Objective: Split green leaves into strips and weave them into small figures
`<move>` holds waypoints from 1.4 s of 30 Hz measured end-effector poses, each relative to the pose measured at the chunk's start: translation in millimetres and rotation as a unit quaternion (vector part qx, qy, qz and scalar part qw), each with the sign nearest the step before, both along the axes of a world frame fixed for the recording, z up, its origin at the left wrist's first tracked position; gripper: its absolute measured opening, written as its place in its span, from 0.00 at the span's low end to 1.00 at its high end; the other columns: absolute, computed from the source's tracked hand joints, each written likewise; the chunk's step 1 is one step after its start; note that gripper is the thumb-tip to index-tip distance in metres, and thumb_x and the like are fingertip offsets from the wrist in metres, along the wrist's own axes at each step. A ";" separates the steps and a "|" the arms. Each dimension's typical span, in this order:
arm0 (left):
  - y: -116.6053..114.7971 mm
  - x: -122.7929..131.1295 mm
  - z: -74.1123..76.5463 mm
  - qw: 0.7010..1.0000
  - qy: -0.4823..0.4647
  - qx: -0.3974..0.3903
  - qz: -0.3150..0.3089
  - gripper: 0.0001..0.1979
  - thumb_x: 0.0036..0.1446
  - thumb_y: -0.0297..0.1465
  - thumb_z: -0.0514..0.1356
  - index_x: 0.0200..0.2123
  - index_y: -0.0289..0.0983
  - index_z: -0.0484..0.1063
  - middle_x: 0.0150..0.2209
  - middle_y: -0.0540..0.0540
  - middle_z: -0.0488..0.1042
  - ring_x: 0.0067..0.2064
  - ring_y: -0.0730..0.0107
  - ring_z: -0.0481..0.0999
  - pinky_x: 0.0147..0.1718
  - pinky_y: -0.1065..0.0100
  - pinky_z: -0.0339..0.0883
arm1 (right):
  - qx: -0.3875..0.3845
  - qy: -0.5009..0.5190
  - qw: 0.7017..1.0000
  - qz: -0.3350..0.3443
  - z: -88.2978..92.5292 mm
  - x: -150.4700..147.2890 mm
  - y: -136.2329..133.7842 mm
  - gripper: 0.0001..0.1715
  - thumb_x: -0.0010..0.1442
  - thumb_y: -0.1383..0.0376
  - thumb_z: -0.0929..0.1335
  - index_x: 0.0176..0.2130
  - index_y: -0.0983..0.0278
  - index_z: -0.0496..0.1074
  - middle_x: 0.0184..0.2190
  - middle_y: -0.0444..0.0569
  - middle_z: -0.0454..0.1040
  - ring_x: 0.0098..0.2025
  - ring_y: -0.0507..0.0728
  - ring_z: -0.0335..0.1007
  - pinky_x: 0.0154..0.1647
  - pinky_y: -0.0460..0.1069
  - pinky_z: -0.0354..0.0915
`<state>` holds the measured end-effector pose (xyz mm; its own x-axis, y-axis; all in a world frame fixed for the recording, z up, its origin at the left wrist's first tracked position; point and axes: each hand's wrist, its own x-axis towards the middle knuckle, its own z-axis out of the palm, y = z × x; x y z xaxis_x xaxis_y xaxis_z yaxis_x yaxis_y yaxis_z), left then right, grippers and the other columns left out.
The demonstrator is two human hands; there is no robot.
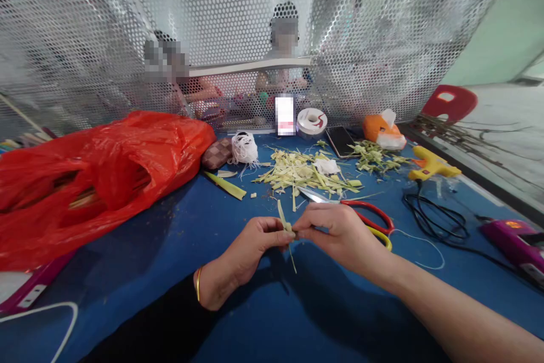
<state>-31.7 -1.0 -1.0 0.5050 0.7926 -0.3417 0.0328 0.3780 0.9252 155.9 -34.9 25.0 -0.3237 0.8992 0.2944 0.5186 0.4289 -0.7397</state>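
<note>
Over the near middle of the blue table, my left hand [250,244] pinches a pale green leaf strip [281,213] between thumb and fingers. The strip stands upward with a small knob-like fold, and a thin end hangs below. My right hand [335,230] is closed at the same fold, thumb and forefinger pressed together; its fingertips partly hide what they grip. Scissors [374,213] with red and yellow handles lie just behind my right hand, partly covered by it. Behind both hands spreads a pile of cut pale green strips [284,170].
On the left lies a large red plastic bag [106,176], with white string [245,149] beside it. A ribbon roll [311,121], dark phone [340,141] and orange tissue pack [382,132] stand behind. A yellow glue gun [433,163] and black cord [437,216] are right. Two people sit beyond the perforated screen.
</note>
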 end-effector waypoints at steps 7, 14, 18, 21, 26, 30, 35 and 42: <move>2.1 0.5 -1.8 0.999 0.021 0.040 -0.002 0.10 0.41 0.34 0.70 0.23 0.33 0.76 0.21 0.51 0.68 0.25 0.76 0.63 0.28 0.71 0.56 | 0.022 -0.012 0.999 -0.041 -7.8 -7.4 -2.1 0.10 0.52 0.76 0.65 0.26 0.65 0.73 0.24 0.44 0.72 0.27 0.50 0.67 0.28 0.45 0.61; 4.2 -0.8 3.0 0.998 -0.049 -0.012 -0.028 0.13 0.45 0.36 0.69 0.33 0.34 0.78 0.31 0.46 0.77 0.33 0.70 0.74 0.37 0.68 0.66 | -0.082 0.037 0.991 -0.095 -2.9 -7.1 -0.9 0.06 0.51 0.72 0.67 0.26 0.63 0.74 0.22 0.42 0.74 0.25 0.51 0.68 0.27 0.45 0.62; 2.7 -0.3 3.8 0.998 -0.044 0.042 -0.002 0.09 0.45 0.31 0.69 0.30 0.34 0.76 0.27 0.49 0.76 0.31 0.72 0.74 0.36 0.70 0.66 | -0.089 0.026 0.991 -0.099 -2.5 -7.2 -1.6 0.07 0.50 0.73 0.67 0.25 0.63 0.73 0.22 0.42 0.75 0.25 0.51 0.68 0.27 0.45 0.62; 1.8 0.8 5.2 0.998 -0.033 0.046 0.012 0.07 0.45 0.30 0.68 0.28 0.34 0.74 0.26 0.49 0.75 0.29 0.73 0.75 0.35 0.70 0.66 | -0.073 0.012 0.994 -0.082 -4.4 -6.8 -0.8 0.08 0.51 0.74 0.67 0.26 0.63 0.72 0.23 0.42 0.74 0.26 0.51 0.68 0.27 0.45 0.62; 2.3 1.0 8.9 0.998 -0.048 0.001 0.028 0.08 0.43 0.30 0.68 0.27 0.34 0.74 0.25 0.49 0.75 0.28 0.72 0.75 0.34 0.69 0.68 | 0.066 -0.081 0.994 -0.013 -5.1 -3.2 1.0 0.06 0.60 0.73 0.65 0.34 0.64 0.71 0.30 0.46 0.73 0.30 0.52 0.69 0.30 0.46 0.63; 2.9 -0.2 9.8 0.995 -0.085 -0.045 0.018 0.08 0.43 0.29 0.68 0.27 0.33 0.74 0.26 0.47 0.76 0.29 0.71 0.74 0.33 0.68 0.69 | 0.168 -0.157 0.972 0.041 -4.1 0.4 1.5 0.09 0.66 0.70 0.61 0.41 0.66 0.70 0.36 0.53 0.73 0.35 0.55 0.71 0.35 0.49 0.67; 3.1 -1.2 9.7 0.992 -0.111 -0.065 0.005 0.07 0.44 0.28 0.68 0.28 0.34 0.74 0.27 0.47 0.76 0.29 0.71 0.75 0.34 0.68 0.70 | 0.182 -0.128 0.973 0.068 -2.9 4.4 2.7 0.10 0.65 0.72 0.61 0.42 0.66 0.70 0.40 0.54 0.73 0.40 0.57 0.71 0.40 0.52 0.69; 2.5 -1.7 6.6 0.993 -0.104 -0.049 0.011 0.08 0.42 0.28 0.69 0.29 0.33 0.76 0.27 0.48 0.76 0.29 0.72 0.74 0.34 0.68 0.69 | 0.109 -0.050 0.989 0.081 -0.8 3.4 1.5 0.15 0.59 0.71 0.68 0.47 0.65 0.69 0.40 0.51 0.72 0.41 0.56 0.70 0.41 0.51 0.69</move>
